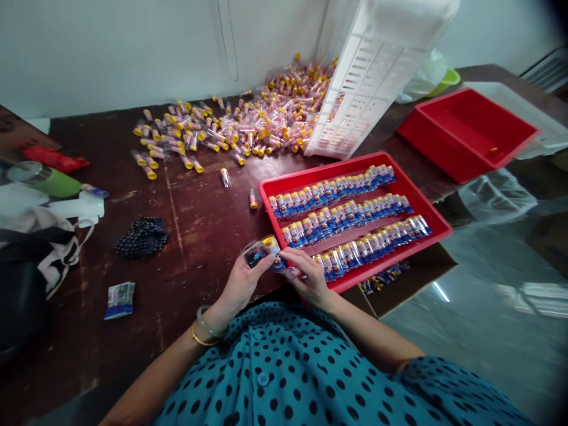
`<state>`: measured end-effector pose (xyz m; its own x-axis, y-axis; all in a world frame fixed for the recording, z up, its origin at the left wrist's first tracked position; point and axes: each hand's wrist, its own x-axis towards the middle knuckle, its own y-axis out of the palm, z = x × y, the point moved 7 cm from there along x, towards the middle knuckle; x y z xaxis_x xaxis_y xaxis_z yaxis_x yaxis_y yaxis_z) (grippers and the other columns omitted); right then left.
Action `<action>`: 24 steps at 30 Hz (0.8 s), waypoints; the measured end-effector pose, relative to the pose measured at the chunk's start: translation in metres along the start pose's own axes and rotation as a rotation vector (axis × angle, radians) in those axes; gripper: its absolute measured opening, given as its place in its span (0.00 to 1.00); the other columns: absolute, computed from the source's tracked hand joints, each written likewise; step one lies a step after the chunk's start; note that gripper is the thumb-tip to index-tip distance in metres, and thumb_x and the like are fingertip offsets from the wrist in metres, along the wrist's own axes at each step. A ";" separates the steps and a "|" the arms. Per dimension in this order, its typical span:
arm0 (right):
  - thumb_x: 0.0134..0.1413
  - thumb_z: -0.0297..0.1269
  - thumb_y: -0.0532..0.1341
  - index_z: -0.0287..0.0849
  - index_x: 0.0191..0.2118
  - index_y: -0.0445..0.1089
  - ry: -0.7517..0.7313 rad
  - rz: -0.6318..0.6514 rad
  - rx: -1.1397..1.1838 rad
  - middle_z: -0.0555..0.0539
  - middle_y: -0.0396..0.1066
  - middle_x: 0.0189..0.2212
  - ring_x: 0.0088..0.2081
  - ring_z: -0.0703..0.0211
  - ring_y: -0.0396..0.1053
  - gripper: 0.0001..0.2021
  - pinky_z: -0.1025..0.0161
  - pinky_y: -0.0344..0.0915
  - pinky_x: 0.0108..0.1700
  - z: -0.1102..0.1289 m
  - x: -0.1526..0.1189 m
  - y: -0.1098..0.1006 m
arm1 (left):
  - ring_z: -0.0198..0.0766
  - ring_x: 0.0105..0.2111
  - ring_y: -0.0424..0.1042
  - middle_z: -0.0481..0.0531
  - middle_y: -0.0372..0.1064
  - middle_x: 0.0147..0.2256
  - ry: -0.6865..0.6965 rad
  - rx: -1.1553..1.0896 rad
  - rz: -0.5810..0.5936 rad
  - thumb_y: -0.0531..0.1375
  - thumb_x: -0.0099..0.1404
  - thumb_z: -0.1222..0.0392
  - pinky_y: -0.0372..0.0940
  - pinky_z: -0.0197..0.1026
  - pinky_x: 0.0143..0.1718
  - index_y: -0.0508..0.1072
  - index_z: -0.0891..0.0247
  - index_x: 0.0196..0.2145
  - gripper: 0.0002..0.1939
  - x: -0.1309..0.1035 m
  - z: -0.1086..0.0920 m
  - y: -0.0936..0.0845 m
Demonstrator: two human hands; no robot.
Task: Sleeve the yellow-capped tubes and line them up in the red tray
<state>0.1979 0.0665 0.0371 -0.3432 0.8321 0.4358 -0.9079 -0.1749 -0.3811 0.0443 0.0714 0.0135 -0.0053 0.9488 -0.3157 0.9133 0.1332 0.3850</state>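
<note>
Close to my body, at the table's front edge, my two hands meet. My left hand (243, 279) pinches a small dark plastic packet (254, 255) between thumb and fingers. Against it stands a small yellow-capped tube (272, 251) with a blue printed label, gripped by the fingers of my right hand (309, 277). Part of the tube is covered by my fingertips. Just right of my hands lies a red tray (421, 189), holding three rows of similar tubes in blue-and-clear wrappers (341, 215). My right hand is beside the tray's near left corner.
Loose yellow-capped tubes (248, 127) are heaped against the wall. A white plastic crate (368, 77) stands tilted by them, with a red bin (470, 136) to its right. An open cardboard box (412, 281) sits below the tray. Leftward lie a dark cloth (141, 238) and a blue-white packet (119, 300).
</note>
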 end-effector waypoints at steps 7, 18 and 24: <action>0.64 0.35 0.60 0.52 0.60 0.68 0.010 -0.020 0.004 0.43 0.73 0.53 0.54 0.53 0.72 0.20 0.55 0.71 0.55 0.000 0.000 0.001 | 0.40 0.36 0.75 0.49 0.79 0.35 0.003 0.020 -0.022 0.72 0.52 0.53 0.68 0.41 0.45 0.80 0.61 0.37 0.15 0.000 -0.002 -0.001; 0.61 0.31 0.62 0.53 0.60 0.68 0.004 -0.045 0.032 0.44 0.73 0.52 0.53 0.53 0.73 0.22 0.56 0.71 0.55 -0.001 -0.003 0.001 | 0.39 0.35 0.74 0.48 0.78 0.34 0.014 0.078 -0.029 0.71 0.54 0.53 0.68 0.39 0.43 0.79 0.61 0.36 0.14 -0.001 -0.001 -0.002; 0.60 0.34 0.63 0.50 0.60 0.68 0.113 -0.049 0.135 0.43 0.72 0.54 0.55 0.52 0.71 0.22 0.54 0.66 0.59 -0.009 0.007 -0.004 | 0.40 0.37 0.74 0.49 0.79 0.36 0.062 0.209 -0.039 0.69 0.56 0.53 0.67 0.40 0.43 0.78 0.62 0.39 0.14 0.002 -0.007 -0.005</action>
<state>0.2016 0.0779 0.0339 -0.2755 0.8938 0.3538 -0.9495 -0.1955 -0.2454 0.0371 0.0747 0.0172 -0.0618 0.9609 -0.2701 0.9764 0.1143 0.1834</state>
